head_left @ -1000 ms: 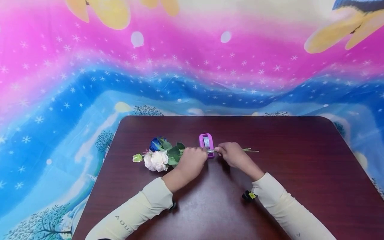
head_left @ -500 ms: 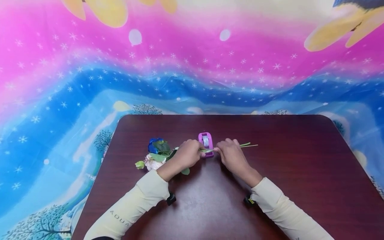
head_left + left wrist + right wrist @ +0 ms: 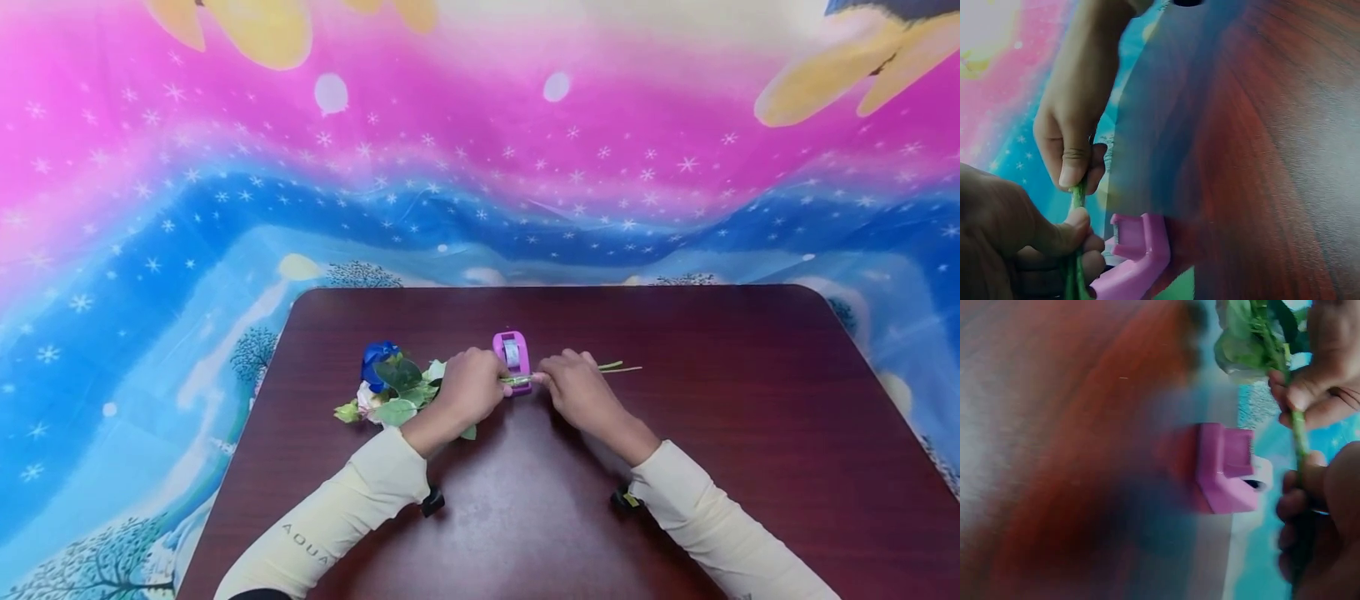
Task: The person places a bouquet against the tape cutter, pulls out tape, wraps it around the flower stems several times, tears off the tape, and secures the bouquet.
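My left hand (image 3: 472, 387) pinches the green stems (image 3: 1299, 437) of a small bunch of flowers between thumb and fingers. A blue rose (image 3: 377, 364), a pale flower (image 3: 366, 400) and a green bud (image 3: 347, 412) stick out to its left, among leaves (image 3: 401, 373). My right hand (image 3: 581, 396) grips the same stems a short way along, and their thin ends (image 3: 621, 367) show beyond it. Between the hands the stems look shiny, perhaps from clear tape. Just behind them stands a pink tape dispenser (image 3: 523, 352) with a roll in it. The fingers partly hide the stems.
A dark reddish-brown table (image 3: 720, 400) with rounded far corners lies under both hands. Behind it hangs a colourful printed cloth (image 3: 480, 167). A black wrist device (image 3: 432, 501) sits beneath the left cuff, another (image 3: 626, 500) by the right.
The bunch has turned about its stems: the blue rose and leaves now cover much of the pale flower. Both hands stay on the stems, and the dispenser has kept its place on the table.
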Demonstrator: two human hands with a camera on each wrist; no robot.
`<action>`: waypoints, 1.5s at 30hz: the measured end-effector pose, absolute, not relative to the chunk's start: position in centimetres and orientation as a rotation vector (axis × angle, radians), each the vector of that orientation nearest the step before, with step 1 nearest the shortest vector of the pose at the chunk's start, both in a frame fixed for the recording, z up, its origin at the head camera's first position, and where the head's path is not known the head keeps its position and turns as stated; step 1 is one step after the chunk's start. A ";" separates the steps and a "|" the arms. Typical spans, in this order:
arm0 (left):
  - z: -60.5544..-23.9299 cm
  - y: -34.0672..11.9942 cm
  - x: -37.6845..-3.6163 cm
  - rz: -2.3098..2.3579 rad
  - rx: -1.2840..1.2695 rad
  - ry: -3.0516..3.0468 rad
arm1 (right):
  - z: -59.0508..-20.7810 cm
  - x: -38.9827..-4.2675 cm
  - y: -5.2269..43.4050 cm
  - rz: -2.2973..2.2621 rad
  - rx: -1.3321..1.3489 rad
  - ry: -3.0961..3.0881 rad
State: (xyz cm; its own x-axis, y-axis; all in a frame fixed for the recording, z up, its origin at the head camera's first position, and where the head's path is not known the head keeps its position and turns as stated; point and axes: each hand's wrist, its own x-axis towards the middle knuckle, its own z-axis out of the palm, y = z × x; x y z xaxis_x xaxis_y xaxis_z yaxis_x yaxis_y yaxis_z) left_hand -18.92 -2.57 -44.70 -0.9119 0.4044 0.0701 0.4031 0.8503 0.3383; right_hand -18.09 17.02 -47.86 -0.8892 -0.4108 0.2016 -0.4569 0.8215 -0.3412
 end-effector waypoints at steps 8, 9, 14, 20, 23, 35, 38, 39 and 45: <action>-45.6 -2.3 -18.2 0.273 0.854 3.187 | -46.7 -19.1 17.7 0.837 0.701 -3.147; -45.7 -2.3 -18.1 0.265 0.870 3.198 | -46.7 -19.2 17.8 0.865 0.703 -3.163; -45.9 -2.3 -17.7 0.276 0.906 3.225 | -46.7 -19.4 17.8 0.975 0.751 -3.169; -46.1 -2.2 -17.6 0.279 0.890 3.215 | -47.0 -19.5 17.6 0.916 0.772 -3.106; -46.0 -2.2 -17.7 0.298 0.880 3.202 | -47.1 -19.5 17.5 0.872 0.762 -3.043; -44.5 -2.5 -18.5 0.434 0.755 2.937 | -49.0 -18.7 17.2 0.686 0.804 -2.692; -44.8 -2.6 -18.6 0.405 0.777 2.960 | -49.2 -18.5 17.1 0.691 0.767 -2.683; -45.0 -2.6 -18.6 0.371 0.796 2.987 | -49.3 -18.3 17.1 0.691 0.757 -2.689; -46.1 -3.0 -18.0 0.114 1.003 3.150 | -48.9 -17.9 17.1 0.754 0.681 -2.845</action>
